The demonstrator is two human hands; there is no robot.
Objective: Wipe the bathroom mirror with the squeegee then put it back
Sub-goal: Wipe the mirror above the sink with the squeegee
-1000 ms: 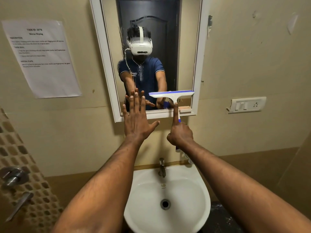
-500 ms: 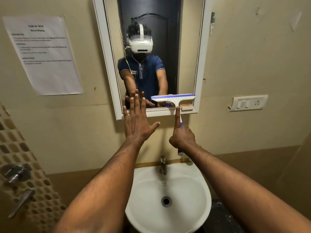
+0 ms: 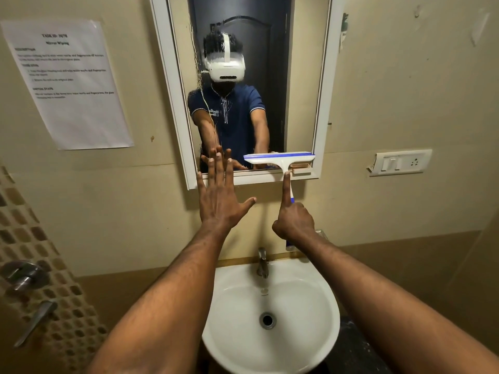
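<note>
Paper (image 3: 67,85) taped left of the mirror (image 3: 302,76) reads "Mirror Wiping". Left hand (image 3: 220,201), fingers spread, lies flat on the frame's bottom edge, holding nothing. Right hand (image 3: 293,221) grips the squeegee (image 3: 279,159) at the glass's bottom right. Sink (image 3: 270,344) below, switch (image 3: 399,163) right.

Only one view, worn on the head, looking forward and a bit down along both arms. Close to the wall: mirror (image 3: 243,85) straight ahead above the left hand (image 3: 220,203) and right hand (image 3: 293,222), sink (image 3: 305,346) near, below them. No second view to share anything with.
</note>
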